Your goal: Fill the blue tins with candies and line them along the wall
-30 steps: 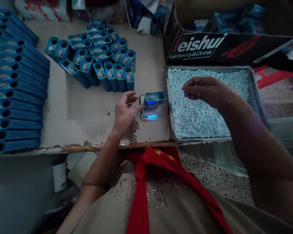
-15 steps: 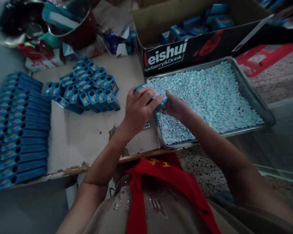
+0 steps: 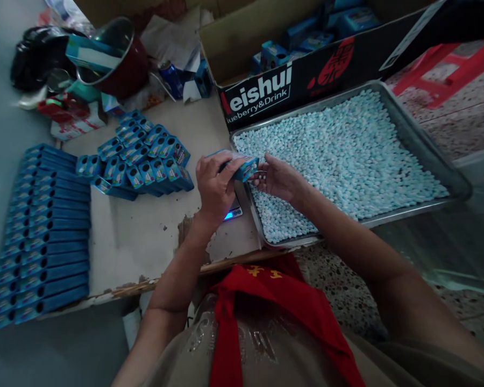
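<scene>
My left hand (image 3: 216, 183) grips a small blue carton (image 3: 244, 167), held tilted with its end toward my right hand. Cupped at that end is my right hand (image 3: 280, 180), a few small white pellets (image 3: 262, 175) showing at its curled fingers. Below the right hand and forearm lies a metal tray (image 3: 462, 185) spread with pale blue and white pellets (image 3: 347, 156). A small scale with a lit blue display (image 3: 229, 215) sits partly hidden beneath my left hand, beside the tray.
Blue cartons stand in long rows (image 3: 60, 236) at the left edge, with a looser cluster (image 3: 145, 156) nearer the middle. Behind the tray, a black cardboard box (image 3: 266, 94) holds more cartons. A red pot (image 3: 125, 67) and a blue can (image 3: 171, 78) stand at the back left.
My hands and the carton have shifted left, off the tray's corner. The carton's end now faces my right hand, and the scale's lit display has come into view.
</scene>
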Available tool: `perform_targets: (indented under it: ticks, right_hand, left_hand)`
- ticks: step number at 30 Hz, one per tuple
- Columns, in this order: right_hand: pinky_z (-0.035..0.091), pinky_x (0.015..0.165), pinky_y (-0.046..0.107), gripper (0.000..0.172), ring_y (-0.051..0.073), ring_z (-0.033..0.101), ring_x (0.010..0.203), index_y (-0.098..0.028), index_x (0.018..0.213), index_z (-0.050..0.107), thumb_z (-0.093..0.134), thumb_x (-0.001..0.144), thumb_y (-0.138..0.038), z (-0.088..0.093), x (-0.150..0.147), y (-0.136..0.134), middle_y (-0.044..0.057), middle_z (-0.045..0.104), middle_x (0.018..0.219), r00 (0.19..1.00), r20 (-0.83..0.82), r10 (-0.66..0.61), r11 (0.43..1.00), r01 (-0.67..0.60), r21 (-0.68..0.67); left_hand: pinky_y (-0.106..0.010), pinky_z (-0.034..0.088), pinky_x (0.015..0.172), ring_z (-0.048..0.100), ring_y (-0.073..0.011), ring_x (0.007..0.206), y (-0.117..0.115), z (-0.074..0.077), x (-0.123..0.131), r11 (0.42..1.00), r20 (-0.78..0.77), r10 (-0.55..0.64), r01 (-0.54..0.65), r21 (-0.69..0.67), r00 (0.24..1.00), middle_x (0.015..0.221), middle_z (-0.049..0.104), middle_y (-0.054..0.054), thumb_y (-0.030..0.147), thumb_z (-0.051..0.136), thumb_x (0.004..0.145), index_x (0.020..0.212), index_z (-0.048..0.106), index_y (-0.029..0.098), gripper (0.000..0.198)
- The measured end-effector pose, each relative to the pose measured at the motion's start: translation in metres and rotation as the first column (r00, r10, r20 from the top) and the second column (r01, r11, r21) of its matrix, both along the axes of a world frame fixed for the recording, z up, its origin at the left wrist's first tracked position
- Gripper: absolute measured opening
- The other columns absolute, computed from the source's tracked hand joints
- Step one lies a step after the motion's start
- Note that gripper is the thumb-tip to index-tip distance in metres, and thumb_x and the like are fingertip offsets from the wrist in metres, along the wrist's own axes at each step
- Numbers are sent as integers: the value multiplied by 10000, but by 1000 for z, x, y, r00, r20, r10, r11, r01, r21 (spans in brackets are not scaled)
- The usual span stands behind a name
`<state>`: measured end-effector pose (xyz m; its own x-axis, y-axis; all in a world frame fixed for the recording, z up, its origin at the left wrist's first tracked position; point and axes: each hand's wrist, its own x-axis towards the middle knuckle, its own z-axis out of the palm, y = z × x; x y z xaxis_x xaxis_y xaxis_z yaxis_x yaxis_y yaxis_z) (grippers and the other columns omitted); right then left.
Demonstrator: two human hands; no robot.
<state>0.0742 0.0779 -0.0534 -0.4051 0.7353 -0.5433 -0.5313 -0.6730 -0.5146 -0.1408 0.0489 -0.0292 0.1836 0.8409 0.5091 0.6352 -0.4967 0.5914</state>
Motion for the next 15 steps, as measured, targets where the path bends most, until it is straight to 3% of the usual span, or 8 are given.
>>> perform_targets:
  ticks: [2,7,11,15]
  right_hand:
    - [601,590,243,506,177,676,680,-242,894,656,545,1239,-595,-1,-2,0,61,715,803,999,-12,-34,999,35,12]
    - [562,554,221,463,169,660,677,-230,941,671,583,1224,-587,-7,0,1,62,709,832,1000,4,-25,999,25,25]
    - [562,545,218,364,169,651,668,-211,980,704,556,1217,-444,-4,5,0,83,730,856,1000,19,10,1000,-9,-11]
    - [621,622,213,199,166,690,723,-185,1037,744,566,1124,-209,5,9,-3,118,786,935,998,57,3,1000,-3,-11]
  left_hand:
    - [-591,366,1403,643,-367,1452,3,1,4,1000,-5,-16,16,24,1000,1369,794,-70,295,730,1072,1271,881,370,261]
    - [-564,475,1309,707,-345,1316,11,-10,9,1000,16,-12,12,-5,1000,1327,798,-71,200,742,1040,1271,869,350,303]
    - [-483,560,1233,725,-310,1278,8,-23,1,990,192,114,-96,-100,975,1292,796,-60,243,886,982,1259,834,319,292]
    - [-407,640,1108,774,-260,1173,-8,-38,-25,956,458,244,-133,-262,855,1229,806,-51,408,1001,865,1242,772,263,465]
